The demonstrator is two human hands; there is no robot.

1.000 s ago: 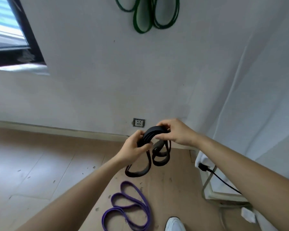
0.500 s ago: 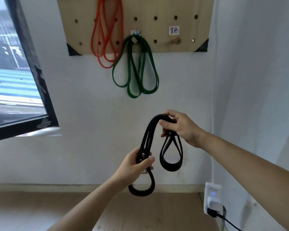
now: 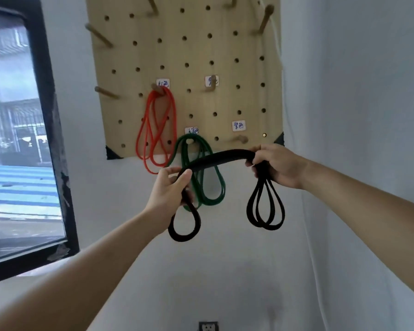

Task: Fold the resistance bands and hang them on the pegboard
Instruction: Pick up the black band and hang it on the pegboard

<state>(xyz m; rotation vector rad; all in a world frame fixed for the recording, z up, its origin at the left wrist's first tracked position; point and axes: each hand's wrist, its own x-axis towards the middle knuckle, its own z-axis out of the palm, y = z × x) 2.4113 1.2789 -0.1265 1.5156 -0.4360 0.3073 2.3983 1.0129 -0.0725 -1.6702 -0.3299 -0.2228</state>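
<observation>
Two hands have spread and lifted the folded black resistance band [image 3: 221, 158] since half a second ago; it now arches across mid-frame. The left hand [image 3: 170, 189] has its grip curled round one end and the right hand [image 3: 276, 164] clasps the other, loops dangling below. The band sits just under the pegboard [image 3: 201, 51], near a bare peg [image 3: 240, 139] at its lower right, so hanging looks close. The red band [image 3: 157, 130] and green band [image 3: 208, 187] already hang there.

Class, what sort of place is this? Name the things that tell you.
Probably a home exercise corner: a wall-mounted wooden pegboard holds a red resistance band and a green resistance band, beside a window.
</observation>
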